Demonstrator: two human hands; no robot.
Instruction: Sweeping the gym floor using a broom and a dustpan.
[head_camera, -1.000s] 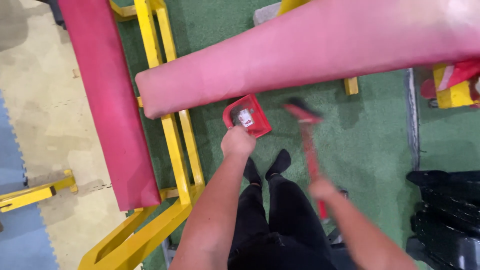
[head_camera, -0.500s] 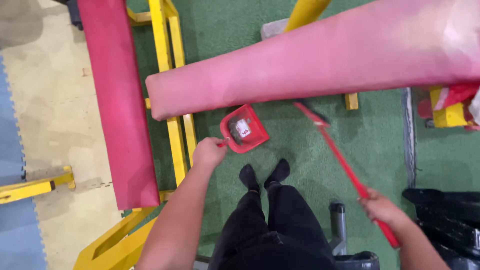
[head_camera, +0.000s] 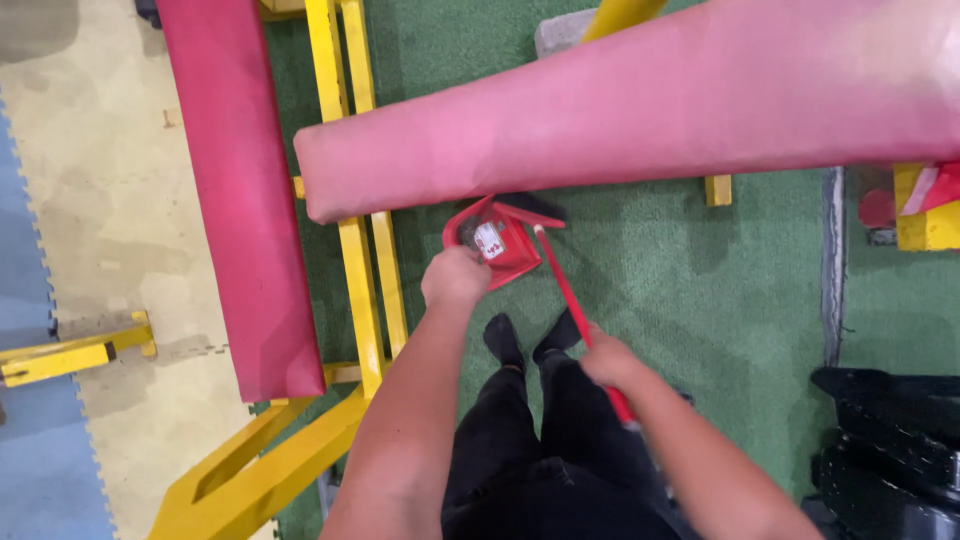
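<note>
In the left hand (head_camera: 455, 277), a red dustpan (head_camera: 500, 243) holds grey debris (head_camera: 468, 236).

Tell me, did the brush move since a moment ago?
Yes. The brush swung left across the green floor; its head now meets the dustpan under the pink pad, with the right hand drawn in closer.

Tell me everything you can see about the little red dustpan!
The dustpan is small, red and looks like plastic, with a white sticker inside and something dark lying in it. It sits low over the green floor, just under the end of a long pink padded bench. The left hand grips its handle. The head of a red brush, held by the right hand, meets its open edge.
</note>
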